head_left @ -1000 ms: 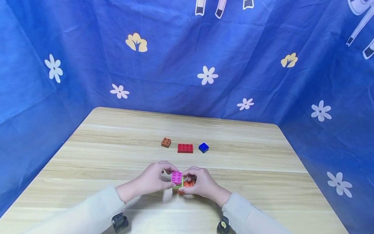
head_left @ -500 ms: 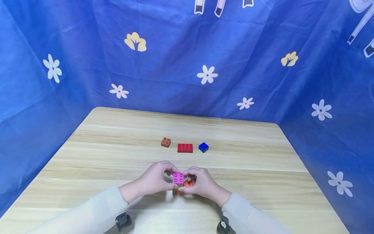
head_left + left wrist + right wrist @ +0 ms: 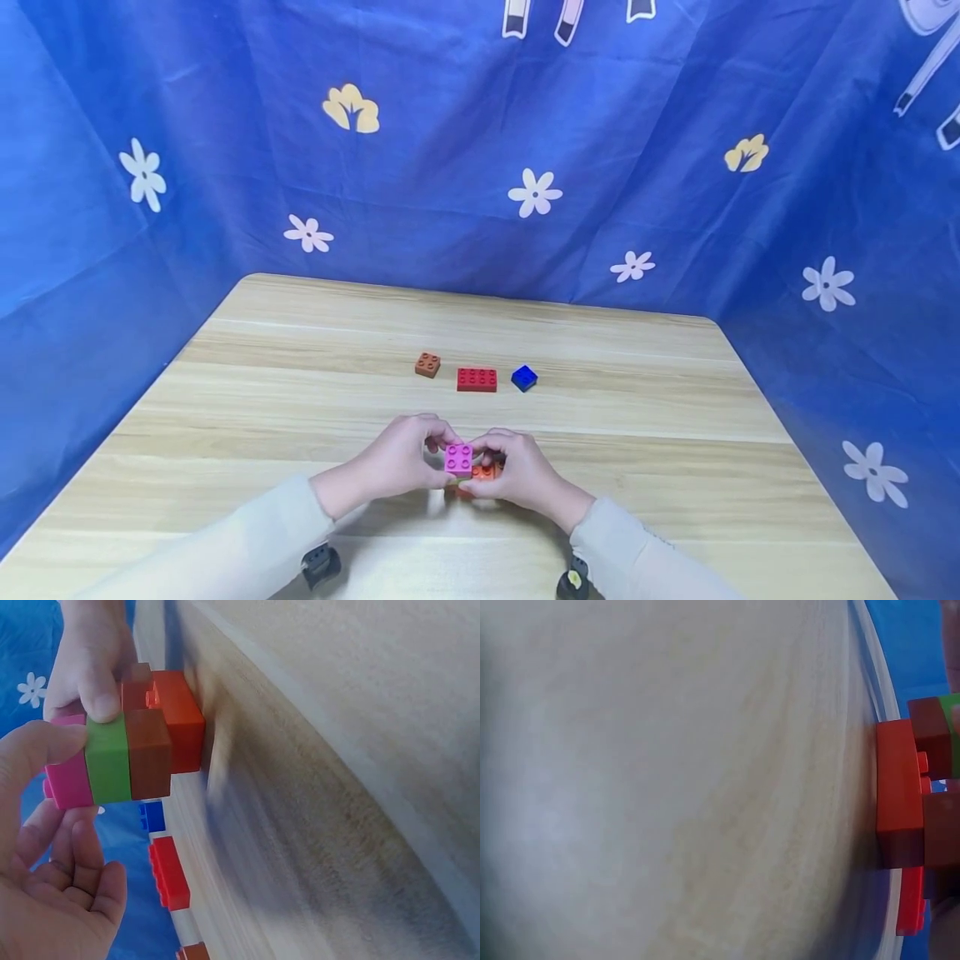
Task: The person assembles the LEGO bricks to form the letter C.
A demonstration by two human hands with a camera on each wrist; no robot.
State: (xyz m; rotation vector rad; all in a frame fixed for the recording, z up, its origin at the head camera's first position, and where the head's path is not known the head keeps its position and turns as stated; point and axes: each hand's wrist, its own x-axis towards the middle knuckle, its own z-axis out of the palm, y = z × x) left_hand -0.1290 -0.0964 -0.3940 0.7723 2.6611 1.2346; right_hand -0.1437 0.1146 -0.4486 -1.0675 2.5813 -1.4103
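My left hand (image 3: pixel 397 458) pinches a pink four-stud brick (image 3: pixel 459 457) between thumb and fingers. In the left wrist view, the pink brick sits flush on a green brick (image 3: pixel 109 761), with a brown brick (image 3: pixel 150 754) under that. Beneath them, a long orange-red brick (image 3: pixel 185 724) forms the base of the stack, close to the tabletop. My right hand (image 3: pixel 525 473) grips the stack from the other side, its thumb on the green brick; its far fingers are partly hidden. Another brown brick (image 3: pixel 940 832) stands on the other end of the base.
Beyond the hands, a small brown brick (image 3: pixel 427 364), a red eight-stud brick (image 3: pixel 477 380) and a blue brick (image 3: pixel 524 377) lie in a loose row on the wooden table (image 3: pixel 300 400). A blue patterned cloth (image 3: pixel 450 150) surrounds the table's back and sides.
My left hand has shifted slightly right with the pink brick, which now lines up over the green brick and hides more of it in the head view. The right hand has hardly moved.
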